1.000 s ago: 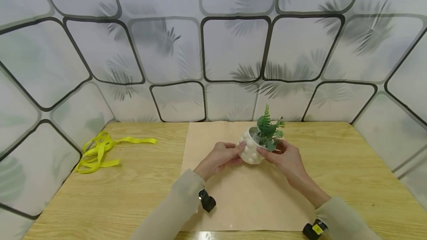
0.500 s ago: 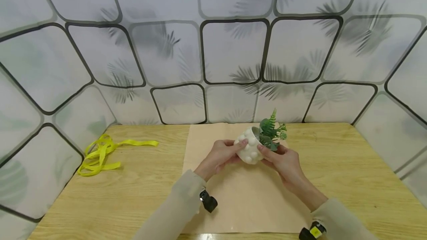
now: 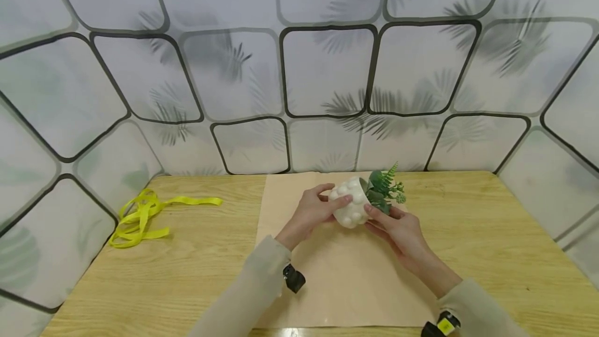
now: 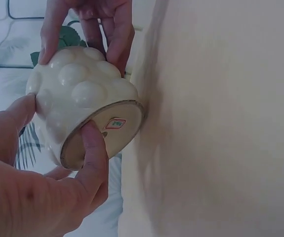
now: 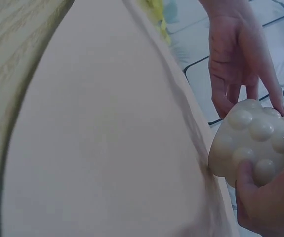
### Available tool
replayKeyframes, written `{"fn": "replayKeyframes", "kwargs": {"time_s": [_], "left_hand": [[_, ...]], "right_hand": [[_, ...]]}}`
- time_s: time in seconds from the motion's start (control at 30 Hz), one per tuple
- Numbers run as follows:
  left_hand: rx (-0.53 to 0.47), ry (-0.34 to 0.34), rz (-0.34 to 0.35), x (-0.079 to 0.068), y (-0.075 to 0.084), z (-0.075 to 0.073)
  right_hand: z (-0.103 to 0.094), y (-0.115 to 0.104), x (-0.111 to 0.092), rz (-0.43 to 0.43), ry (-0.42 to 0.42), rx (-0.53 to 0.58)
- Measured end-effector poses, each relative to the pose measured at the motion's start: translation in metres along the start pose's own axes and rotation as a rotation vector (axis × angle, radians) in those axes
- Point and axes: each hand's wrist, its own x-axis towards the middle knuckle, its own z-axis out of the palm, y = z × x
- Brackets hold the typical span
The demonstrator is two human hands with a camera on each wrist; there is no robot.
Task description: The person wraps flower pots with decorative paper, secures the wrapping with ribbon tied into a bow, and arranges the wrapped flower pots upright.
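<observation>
A white flower pot [image 3: 347, 191] with round bumps is tilted sideways above the brown paper [image 3: 355, 280]. Green artificial-looking leaves [image 3: 385, 187] stick out of its mouth, which faces right. My left hand [image 3: 310, 213] grips the pot's left side; the left wrist view shows its thumb on the wall and a finger pressed on the base, beside a small sticker [image 4: 115, 123]. Near the rim my right hand [image 3: 406, 232] holds the other side, thumb in front and fingers partly hidden behind. In the right wrist view both hands are round the pot [image 5: 253, 138].
A loose tangle of yellow ribbon [image 3: 138, 218] lies on the left of the wooden table [image 3: 206, 243]. The paper spreads flat across the table's middle. Patterned fabric walls [image 3: 327, 77] stand behind and at both sides.
The pot has tipped further to the right, so its mouth and leaves now lean sideways. My left hand has shifted slightly up with its side; both hands have kept hold.
</observation>
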Motion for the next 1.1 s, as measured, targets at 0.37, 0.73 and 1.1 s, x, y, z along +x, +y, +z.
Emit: {"fn": "replayKeyframes", "kwargs": {"time_s": [0.37, 0.73, 1.1], "left_hand": [[0.149, 0.024, 0.093, -0.003, 0.007, 0.004], [0.329, 0.068, 0.159, -0.007, 0.014, 0.010], [0.490, 0.064, 0.235, -0.004, 0.017, 0.013]], "right_hand": [[-0.005, 0.002, 0.000, 0.075, -0.043, 0.143], [-0.011, 0.003, -0.002, 0.104, -0.130, 0.308], [-0.017, 0.006, 0.002, 0.121, -0.196, 0.384]]}}
